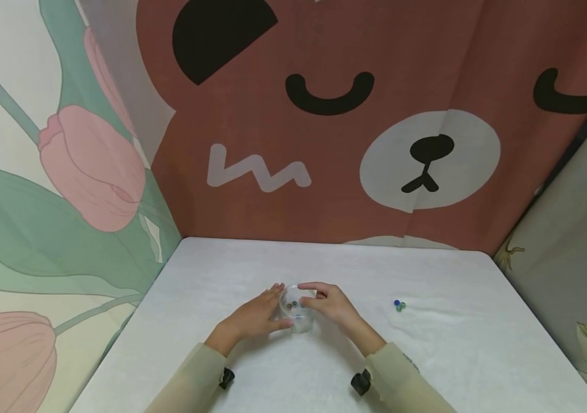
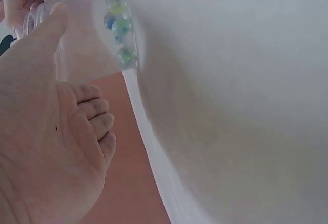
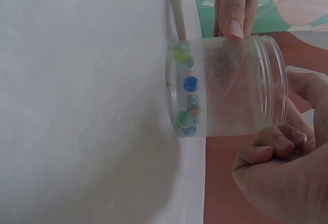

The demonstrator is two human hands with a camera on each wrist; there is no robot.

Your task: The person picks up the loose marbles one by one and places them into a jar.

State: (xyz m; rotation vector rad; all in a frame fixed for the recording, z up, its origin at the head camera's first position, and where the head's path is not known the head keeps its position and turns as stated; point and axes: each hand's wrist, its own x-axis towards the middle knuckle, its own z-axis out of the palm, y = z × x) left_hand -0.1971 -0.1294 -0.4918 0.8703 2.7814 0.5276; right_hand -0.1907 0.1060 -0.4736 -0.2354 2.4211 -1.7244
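A clear plastic jar (image 1: 300,324) stands upright and uncapped on the white table. Several glass marbles (image 3: 190,84), blue, green, yellowish and brownish, lie at its bottom. My left hand (image 1: 254,314) holds the jar from the left, its thumb (image 2: 59,16) along the near wall and its fingers toward the far side. Over the jar's mouth is my right hand (image 1: 335,307), index finger at the far rim and thumb above the opening, the two spread apart. Its other fingers (image 3: 277,144) are curled beside the threaded rim. No marble shows between its fingertips.
A small cluster of blue and green marbles (image 1: 400,306) lies on the table to the right of my right hand. The white-covered table (image 1: 453,344) ends at a brown bear-print curtain (image 1: 334,212) behind and a tulip-print curtain (image 1: 92,166) at the left.
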